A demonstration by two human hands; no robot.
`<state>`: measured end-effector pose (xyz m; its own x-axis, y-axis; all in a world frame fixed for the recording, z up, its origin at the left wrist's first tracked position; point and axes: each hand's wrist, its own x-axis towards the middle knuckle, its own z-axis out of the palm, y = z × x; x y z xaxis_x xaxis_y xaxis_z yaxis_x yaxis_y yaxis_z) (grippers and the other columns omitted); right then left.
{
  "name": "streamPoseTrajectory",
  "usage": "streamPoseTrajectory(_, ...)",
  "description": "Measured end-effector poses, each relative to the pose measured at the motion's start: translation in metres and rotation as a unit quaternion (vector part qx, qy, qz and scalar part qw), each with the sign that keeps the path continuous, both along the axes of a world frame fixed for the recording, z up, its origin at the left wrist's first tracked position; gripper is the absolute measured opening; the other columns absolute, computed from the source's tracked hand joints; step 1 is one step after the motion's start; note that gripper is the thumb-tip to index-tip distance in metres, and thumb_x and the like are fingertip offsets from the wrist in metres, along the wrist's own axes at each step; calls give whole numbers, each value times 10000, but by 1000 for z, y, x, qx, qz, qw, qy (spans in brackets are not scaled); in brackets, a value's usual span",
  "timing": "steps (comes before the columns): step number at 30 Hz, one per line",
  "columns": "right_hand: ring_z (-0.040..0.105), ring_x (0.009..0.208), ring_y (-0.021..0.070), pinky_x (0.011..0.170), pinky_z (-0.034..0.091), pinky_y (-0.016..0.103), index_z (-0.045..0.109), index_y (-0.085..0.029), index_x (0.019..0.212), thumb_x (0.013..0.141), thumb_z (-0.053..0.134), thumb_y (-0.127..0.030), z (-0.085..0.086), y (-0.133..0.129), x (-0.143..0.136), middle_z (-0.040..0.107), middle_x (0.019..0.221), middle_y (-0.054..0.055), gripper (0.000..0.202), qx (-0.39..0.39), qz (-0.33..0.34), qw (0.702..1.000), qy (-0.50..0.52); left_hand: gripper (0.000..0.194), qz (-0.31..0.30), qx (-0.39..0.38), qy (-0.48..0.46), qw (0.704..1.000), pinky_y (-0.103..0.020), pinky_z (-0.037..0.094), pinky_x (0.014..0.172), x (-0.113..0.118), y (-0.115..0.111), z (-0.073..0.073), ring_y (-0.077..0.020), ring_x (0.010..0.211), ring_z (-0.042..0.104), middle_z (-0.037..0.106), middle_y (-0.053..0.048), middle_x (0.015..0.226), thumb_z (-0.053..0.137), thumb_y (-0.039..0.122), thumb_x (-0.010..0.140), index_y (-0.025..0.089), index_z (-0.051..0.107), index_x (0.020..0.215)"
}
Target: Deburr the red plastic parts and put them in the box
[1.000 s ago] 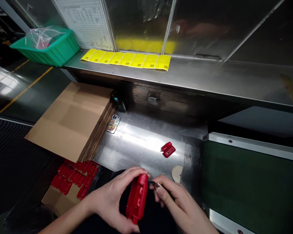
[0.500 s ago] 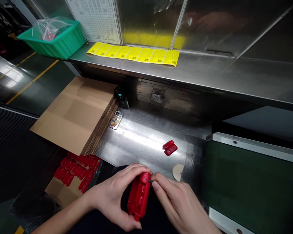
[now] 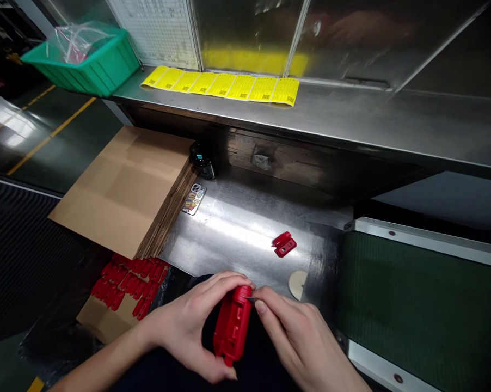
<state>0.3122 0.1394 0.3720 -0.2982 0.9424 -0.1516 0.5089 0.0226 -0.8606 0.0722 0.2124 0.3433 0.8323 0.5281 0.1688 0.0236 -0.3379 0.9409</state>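
A hollow red plastic part (image 3: 234, 329) stands tilted at the bottom centre. My left hand (image 3: 194, 321) grips it between the thumb at its lower end and the fingers at its upper end. My right hand (image 3: 296, 332) pinches a thin dark blade-like tool (image 3: 251, 299), whose tip touches the upper right edge of the red part. Most of the tool is hidden in my fingers. Beyond my hands, two small red pieces (image 3: 285, 246) lie on the metal table (image 3: 229, 223).
Cardboard sheets (image 3: 123, 185) are stacked at left, above a box of red parts (image 3: 127, 283). A phone (image 3: 194, 199) and black container (image 3: 203, 160) stand beside them. Right lies a green conveyor (image 3: 421, 305). Yellow labels (image 3: 221, 85) and a green bin (image 3: 86, 62) are on the shelf.
The view has shifted slightly, so the surroundings sit a little higher. Both hands keep their hold, and the tool tip remains near the top of the red part.
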Motion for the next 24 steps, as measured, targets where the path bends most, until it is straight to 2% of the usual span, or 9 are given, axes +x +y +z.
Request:
streamPoseTrajectory(5, 601, 631, 129, 589, 369, 304, 538, -274, 977, 1174, 389, -251, 0, -1, 0, 658, 831, -66, 248, 39, -1, 999, -25, 1282, -1, 1, -1, 1000, -495, 537, 1196, 0, 0, -1, -392, 1394, 618, 574, -184, 1521, 1002, 370, 608, 259, 294, 1671)
streamPoseTrajectory(12, 615, 642, 132, 587, 384, 301, 547, -263, 947, 1177, 389, -264, 2, 1, 3, 662, 809, -56, 280, 21, 5, 1000, -20, 1300, -1, -9, -5, 1000, -509, 541, 1181, 0, 1, -2, -406, 1377, 624, 579, -184, 1513, 1011, 359, 578, 261, 302, 1663)
streamPoseTrajectory(19, 673, 655, 156, 581, 409, 311, 598, -256, 1044, 1154, 407, -225, -1, -3, 2, 712, 869, -20, 223, 77, 10, 993, -85, 1287, 2, 6, 0, 1000, -495, 538, 1186, -2, 0, -1, -400, 1374, 634, 587, -181, 1519, 1000, 391, 605, 265, 293, 1673)
streamPoseTrajectory(24, 660, 637, 154, 576, 398, 314, 588, -261, 1052, 1158, 397, -238, -2, -7, 0, 710, 876, -25, 220, 58, 15, 993, -102, 1288, 7, 17, 4, 1000, -494, 527, 1202, -4, 0, -1, -399, 1381, 640, 600, -179, 1536, 1003, 405, 617, 269, 291, 1681)
